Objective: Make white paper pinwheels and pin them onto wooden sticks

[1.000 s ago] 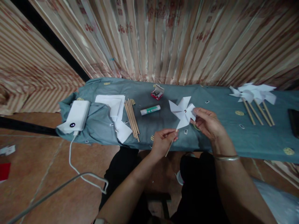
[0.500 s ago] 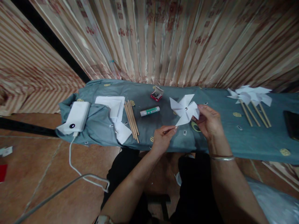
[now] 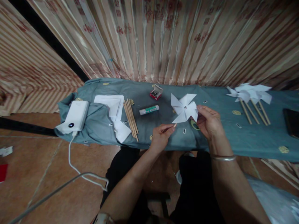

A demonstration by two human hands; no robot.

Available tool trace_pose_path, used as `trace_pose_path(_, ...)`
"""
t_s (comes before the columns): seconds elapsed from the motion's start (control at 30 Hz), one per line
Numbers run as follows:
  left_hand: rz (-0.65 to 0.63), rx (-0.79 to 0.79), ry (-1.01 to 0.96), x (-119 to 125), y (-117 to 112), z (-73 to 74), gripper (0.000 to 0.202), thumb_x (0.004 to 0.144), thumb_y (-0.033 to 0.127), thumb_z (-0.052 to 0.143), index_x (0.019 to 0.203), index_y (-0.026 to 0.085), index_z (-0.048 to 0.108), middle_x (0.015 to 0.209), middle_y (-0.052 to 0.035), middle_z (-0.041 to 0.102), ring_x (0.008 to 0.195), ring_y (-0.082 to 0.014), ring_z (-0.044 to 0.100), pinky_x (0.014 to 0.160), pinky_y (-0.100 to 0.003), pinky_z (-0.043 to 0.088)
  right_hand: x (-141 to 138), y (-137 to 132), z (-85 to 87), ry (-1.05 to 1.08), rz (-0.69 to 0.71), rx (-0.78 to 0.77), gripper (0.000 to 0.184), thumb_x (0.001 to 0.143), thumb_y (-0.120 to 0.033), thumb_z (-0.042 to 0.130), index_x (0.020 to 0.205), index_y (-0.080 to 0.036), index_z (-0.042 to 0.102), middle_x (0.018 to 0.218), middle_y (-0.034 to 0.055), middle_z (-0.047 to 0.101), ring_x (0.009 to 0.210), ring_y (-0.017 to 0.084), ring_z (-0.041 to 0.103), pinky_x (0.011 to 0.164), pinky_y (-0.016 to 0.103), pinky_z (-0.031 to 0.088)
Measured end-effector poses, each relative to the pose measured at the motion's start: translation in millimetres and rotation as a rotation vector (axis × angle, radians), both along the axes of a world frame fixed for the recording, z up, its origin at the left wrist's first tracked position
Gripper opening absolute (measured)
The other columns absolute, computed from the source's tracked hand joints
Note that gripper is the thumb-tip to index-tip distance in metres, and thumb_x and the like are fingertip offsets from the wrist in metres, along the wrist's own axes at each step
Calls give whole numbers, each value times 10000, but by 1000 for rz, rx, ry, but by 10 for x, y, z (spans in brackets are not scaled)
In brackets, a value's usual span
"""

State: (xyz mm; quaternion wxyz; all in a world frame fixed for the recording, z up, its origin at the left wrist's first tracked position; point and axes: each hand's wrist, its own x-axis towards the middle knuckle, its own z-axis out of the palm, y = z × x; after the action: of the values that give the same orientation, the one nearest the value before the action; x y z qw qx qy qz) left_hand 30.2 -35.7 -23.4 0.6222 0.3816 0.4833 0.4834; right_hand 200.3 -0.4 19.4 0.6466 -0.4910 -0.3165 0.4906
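Note:
A white paper pinwheel (image 3: 181, 109) with a shiny pin at its centre is held up over the cloth-covered table. My left hand (image 3: 161, 137) is closed on its thin wooden stick, of which only a short bit shows below the blades. On the other side, my right hand (image 3: 209, 121) has its thumb and fingertips at the edge of the right blade, closed on it as far as I can see. Under that hand lies a green ring-shaped item (image 3: 194, 125), partly hidden. A glue stick (image 3: 149, 109) and a small red open box of pins (image 3: 156, 92) lie to the left.
Wooden sticks (image 3: 131, 119) lie beside white paper sheets (image 3: 116, 107) on the left. Further left is a white power bank (image 3: 77, 116) with a cable (image 3: 70, 155). Several pinwheels (image 3: 251, 93) rest at the right, near a dark phone-like object (image 3: 291, 121). A curtain (image 3: 149, 40) hangs behind.
The pinwheel's blades have turned slightly clockwise. Both hands keep about the same place on it, and the whole view has shifted a little.

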Motion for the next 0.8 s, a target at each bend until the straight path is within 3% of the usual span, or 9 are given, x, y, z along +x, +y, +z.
trace_pose_path(0.23,-1,-22,-16,14,1,14,115,704,221,735,800,185,787,804,-38,730,731,-146,613,710,-251,468,10,-11,-7,-10,28,-29,264,548,-376,877,632,-213,687,574,-40,647,486,111,572,463,237,496)
trace_pose_path(0.5,2,-43,10,8,12,22,104,696,224,742,781,184,786,797,-46,736,728,-156,626,692,-253,486,-21,-20,-4,-1,37,-33,235,580,-355,858,664,-213,691,622,-19,682,562,152,643,591,298,570)
trace_pose_path(0.8,19,-15,-9,2,18,36,94,705,190,729,780,180,786,782,-35,720,715,-139,610,692,-244,465,-63,-12,-13,84,73,-101,281,504,-332,896,639,-193,692,581,-36,637,502,76,570,491,182,513)
